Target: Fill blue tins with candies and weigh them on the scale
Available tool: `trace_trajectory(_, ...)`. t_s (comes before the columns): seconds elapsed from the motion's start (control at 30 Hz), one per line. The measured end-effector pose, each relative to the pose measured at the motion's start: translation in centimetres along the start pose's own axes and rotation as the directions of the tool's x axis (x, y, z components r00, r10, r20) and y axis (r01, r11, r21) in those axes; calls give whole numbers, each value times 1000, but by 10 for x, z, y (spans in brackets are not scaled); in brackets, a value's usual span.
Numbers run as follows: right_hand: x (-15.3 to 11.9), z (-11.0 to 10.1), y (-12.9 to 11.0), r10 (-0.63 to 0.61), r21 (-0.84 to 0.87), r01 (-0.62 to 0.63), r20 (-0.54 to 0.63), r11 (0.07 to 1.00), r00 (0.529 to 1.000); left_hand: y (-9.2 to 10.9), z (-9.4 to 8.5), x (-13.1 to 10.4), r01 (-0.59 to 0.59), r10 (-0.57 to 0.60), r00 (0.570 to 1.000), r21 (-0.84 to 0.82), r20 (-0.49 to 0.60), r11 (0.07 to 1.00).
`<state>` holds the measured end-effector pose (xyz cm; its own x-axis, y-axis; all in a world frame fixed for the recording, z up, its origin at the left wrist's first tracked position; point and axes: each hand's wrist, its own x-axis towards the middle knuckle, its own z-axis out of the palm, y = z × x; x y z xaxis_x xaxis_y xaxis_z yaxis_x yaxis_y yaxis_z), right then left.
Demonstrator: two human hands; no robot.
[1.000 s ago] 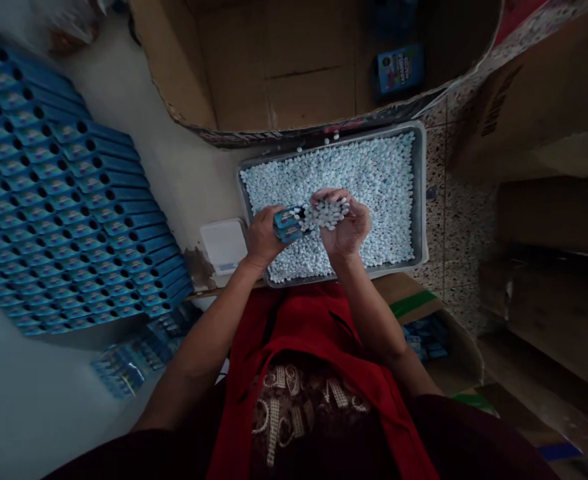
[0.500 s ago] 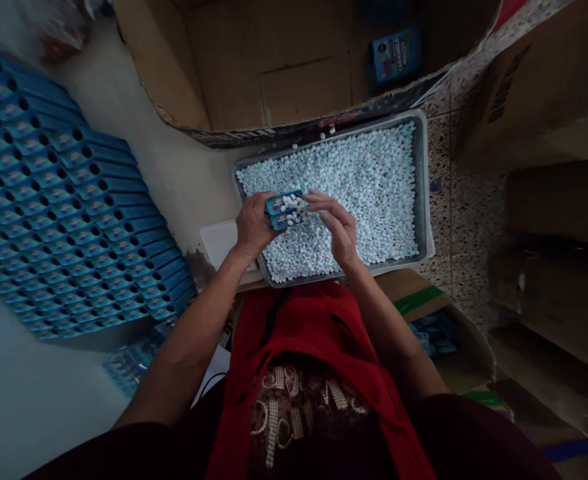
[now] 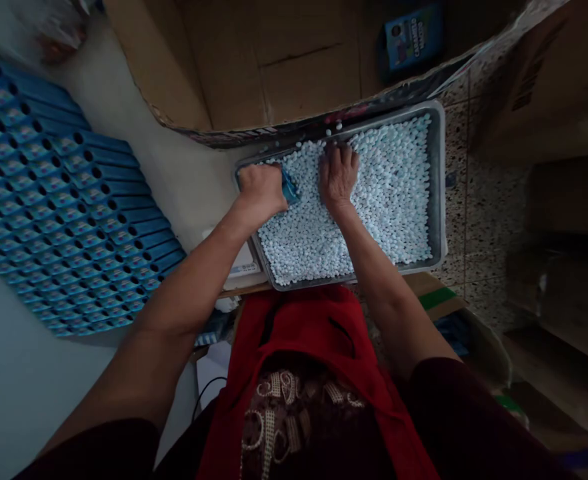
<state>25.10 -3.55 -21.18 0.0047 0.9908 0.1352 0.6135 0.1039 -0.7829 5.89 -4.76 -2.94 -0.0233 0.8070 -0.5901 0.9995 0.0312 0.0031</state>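
A metal tray (image 3: 438, 200) holds a deep layer of small white balls (image 3: 389, 193). At the tray's left side my left hand (image 3: 261, 190) is closed around small blue boxes (image 3: 289, 187), their ends tipped low against the balls. The hand covers most of them, so their openings do not show. My right hand (image 3: 340, 175) reaches down into the balls near the tray's far edge. Its fingers are somewhat apart and bent, with the tips buried; whether any balls lie under the palm is hidden.
Stacked blue boxes (image 3: 74, 200) with round dark holes stand at the left. Beyond the tray is a large cardboard carton (image 3: 274, 60) with a blue packet (image 3: 411, 41) inside. A white lidded container (image 3: 244, 263) sits beside the tray. Another carton (image 3: 484, 347) with blue packets is at lower right.
My left hand has moved up and left, turning the blue boxes down toward the balls. My right hand has left the boxes' openings and gone into the balls farther up the tray.
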Motion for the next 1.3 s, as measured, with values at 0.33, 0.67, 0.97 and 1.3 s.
trace_trajectory(0.33,-33,7,-38,320,462,-302,41,834,947,21,11,16,-95,89,995,-199,-40,975)
trace_trajectory(0.67,-56,-97,-128,583,916,-376,382,-138,717,-27,97,-47,-498,176,833,-574,-524,650)
trace_trajectory(0.97,-51,-121,-167,408,910,-360,255,204,877,-25,124,-45,-588,214,719,-415,-661,694)
trace_trajectory(1.3,-50,-107,-164,215,839,-214,120,500,969,-17,129,-47,-544,167,758,-470,-630,695)
